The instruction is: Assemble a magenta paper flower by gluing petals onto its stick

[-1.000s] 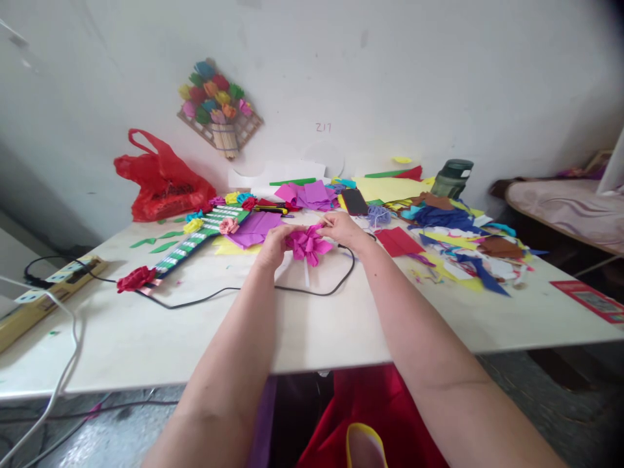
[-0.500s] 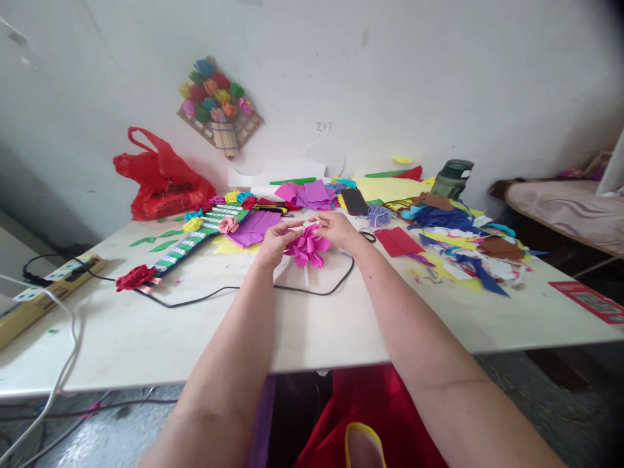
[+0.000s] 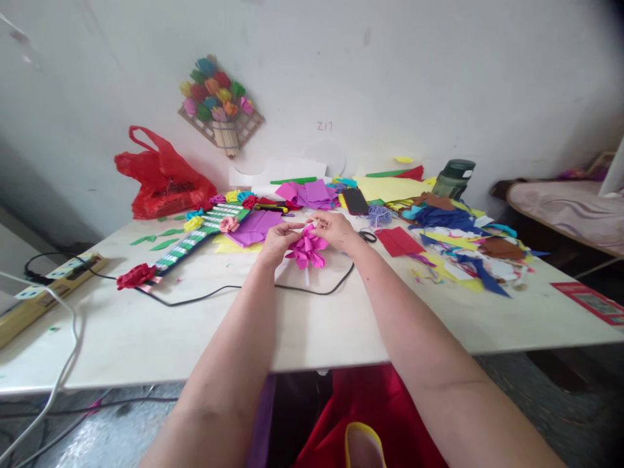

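A bright pink paper flower (image 3: pixel 309 250) hangs between my hands, its petals facing down toward the table. My left hand (image 3: pixel 281 242) is closed on its left side, fingers pressed at the upper edge. From the right, my right hand (image 3: pixel 334 231) pinches the top of the flower, where a small whitish bit shows between the fingertips. What exactly the fingertips grip is partly hidden. A thin white strip shows just below the petals. Purple paper sheets (image 3: pixel 256 227) lie left of my hands, and black-handled scissors (image 3: pixel 368 237) lie to the right.
A black cable (image 3: pixel 205 296) crosses the white table (image 3: pixel 331 331). On the left are a green-and-white panel with paper flowers (image 3: pixel 195 240), a red bag (image 3: pixel 163 179) and a power strip (image 3: pixel 58 279). Paper scraps (image 3: pixel 453 234), a phone (image 3: pixel 355 202) and a bottle (image 3: pixel 453 179) stand or lie right.
My hands stay in nearly the same place around the pink flower; the fingers have shifted only slightly. The whole view has moved a little.
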Motion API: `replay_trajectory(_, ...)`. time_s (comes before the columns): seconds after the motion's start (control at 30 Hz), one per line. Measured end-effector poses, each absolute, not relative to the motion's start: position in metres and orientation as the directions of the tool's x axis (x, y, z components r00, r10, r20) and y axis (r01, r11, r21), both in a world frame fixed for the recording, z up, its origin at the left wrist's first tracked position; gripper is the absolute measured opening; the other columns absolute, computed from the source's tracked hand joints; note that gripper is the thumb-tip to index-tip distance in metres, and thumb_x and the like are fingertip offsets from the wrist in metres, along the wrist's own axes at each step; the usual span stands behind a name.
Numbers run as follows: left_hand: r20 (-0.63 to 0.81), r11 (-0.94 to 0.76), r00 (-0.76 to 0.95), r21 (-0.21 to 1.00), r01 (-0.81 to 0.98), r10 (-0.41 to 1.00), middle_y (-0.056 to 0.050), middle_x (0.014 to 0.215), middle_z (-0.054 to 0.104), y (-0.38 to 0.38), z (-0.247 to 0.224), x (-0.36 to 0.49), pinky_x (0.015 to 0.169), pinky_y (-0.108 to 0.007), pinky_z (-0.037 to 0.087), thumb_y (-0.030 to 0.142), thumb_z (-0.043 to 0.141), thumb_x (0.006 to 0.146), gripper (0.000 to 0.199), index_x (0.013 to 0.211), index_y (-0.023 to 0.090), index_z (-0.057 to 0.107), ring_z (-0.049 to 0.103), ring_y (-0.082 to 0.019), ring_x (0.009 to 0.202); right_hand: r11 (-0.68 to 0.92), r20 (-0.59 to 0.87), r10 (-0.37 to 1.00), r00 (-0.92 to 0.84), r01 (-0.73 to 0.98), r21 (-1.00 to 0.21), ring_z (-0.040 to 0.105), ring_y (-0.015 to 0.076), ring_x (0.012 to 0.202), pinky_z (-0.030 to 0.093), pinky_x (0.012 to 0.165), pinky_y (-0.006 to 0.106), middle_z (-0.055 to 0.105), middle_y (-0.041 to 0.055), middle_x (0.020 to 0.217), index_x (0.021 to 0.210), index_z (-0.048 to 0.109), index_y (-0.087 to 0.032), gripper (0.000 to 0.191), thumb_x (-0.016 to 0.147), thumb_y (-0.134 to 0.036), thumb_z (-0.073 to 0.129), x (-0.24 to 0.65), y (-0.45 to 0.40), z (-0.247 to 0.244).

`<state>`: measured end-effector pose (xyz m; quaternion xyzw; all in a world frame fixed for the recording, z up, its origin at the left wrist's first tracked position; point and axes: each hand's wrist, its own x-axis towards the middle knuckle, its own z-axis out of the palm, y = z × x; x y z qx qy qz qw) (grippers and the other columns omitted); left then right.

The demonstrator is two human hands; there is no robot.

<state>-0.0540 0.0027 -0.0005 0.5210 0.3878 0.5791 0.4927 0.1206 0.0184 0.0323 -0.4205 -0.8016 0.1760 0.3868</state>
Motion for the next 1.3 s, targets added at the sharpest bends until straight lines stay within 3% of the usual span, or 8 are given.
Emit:
replay_trajectory(0.23, 0.256, -0.254, -0.002, 0.958, -0.135, 0.967, 0.001, 0.053, 0.060, 0.001, 0.002, -0.053, 0.045, -0.022, 0.038, 0.025, 0.076, 0.052, 0.041, 0.090, 0.011, 0.072, 0.050, -0.009, 0.044, 0.553, 0.443, 0.829, -0.342, 0.626, -0.550, 0.050, 0.0135, 0.066, 0.031, 0.061, 0.025, 0.065, 0.0008, 0.074, 0.080, 0.072, -0.018, 0.014, 0.072, -0.025, 0.064, 0.122, 0.015, 0.038)
replay_trajectory(0.4, 0.267, -0.267, -0.017, 0.956, -0.122, 0.964, 0.002, 0.051, 0.058, 0.001, 0.001, -0.053, 0.046, -0.023, 0.036, 0.025, 0.075, 0.053, 0.042, 0.093, 0.011, 0.073, 0.047, -0.009, 0.044, 0.598, 0.497, 0.796, -0.345, 0.573, -0.560, 0.055, 0.0155, 0.074, 0.037, 0.067, 0.026, 0.067, 0.0019, 0.080, 0.076, 0.071, -0.018, 0.009, 0.070, -0.023, 0.066, 0.122, 0.023, 0.032)
replay_trajectory(0.57, 0.282, -0.281, -0.005, 0.952, -0.122, 0.959, 0.001, 0.052, 0.059, 0.001, 0.001, -0.052, 0.045, -0.023, 0.034, 0.025, 0.073, 0.054, 0.037, 0.088, 0.012, 0.073, 0.046, -0.009, 0.043, 0.602, 0.479, 0.796, -0.369, 0.556, -0.572, 0.058, 0.0168, 0.078, 0.041, 0.072, 0.027, 0.067, 0.0028, 0.082, 0.074, 0.070, -0.018, 0.006, 0.071, -0.020, 0.065, 0.122, 0.025, 0.030)
replay_trajectory(0.8, 0.250, -0.246, 0.030, 0.964, -0.097, 0.968, 0.001, 0.053, 0.059, -0.001, 0.003, -0.050, 0.045, -0.021, 0.034, 0.021, 0.065, 0.052, 0.026, 0.075, 0.012, 0.071, 0.046, -0.008, 0.043, 0.660, 0.562, 0.745, -0.360, 0.519, -0.543, 0.060, 0.0176, 0.083, 0.044, 0.077, 0.029, 0.068, 0.0031, 0.084, 0.068, 0.067, -0.019, 0.002, 0.070, -0.018, 0.067, 0.118, 0.024, 0.029)
replay_trajectory(1.07, 0.216, -0.210, 0.038, 0.969, -0.130, 0.976, -0.002, 0.062, 0.061, 0.007, -0.004, -0.054, 0.048, -0.023, 0.035, 0.037, 0.066, 0.060, 0.025, 0.070, 0.014, 0.068, 0.052, -0.012, 0.053, 0.654, 0.546, 0.753, -0.366, 0.499, -0.568, 0.061, 0.0175, 0.083, 0.045, 0.077, 0.030, 0.069, 0.0044, 0.086, 0.069, 0.065, -0.018, 0.005, 0.073, -0.015, 0.063, 0.116, 0.025, 0.027)
replay_trajectory(1.3, 0.185, -0.184, 0.083, 0.983, -0.022, 0.979, 0.005, 0.048, 0.041, 0.004, -0.004, -0.055, 0.043, -0.023, 0.021, 0.038, 0.068, 0.064, 0.028, 0.056, 0.015, 0.054, 0.035, -0.006, 0.041, 0.649, 0.544, 0.758, -0.360, 0.511, -0.564, 0.062, 0.0180, 0.085, 0.045, 0.079, 0.031, 0.069, 0.0046, 0.087, 0.072, 0.065, -0.018, 0.002, 0.073, -0.016, 0.064, 0.115, 0.025, 0.027)
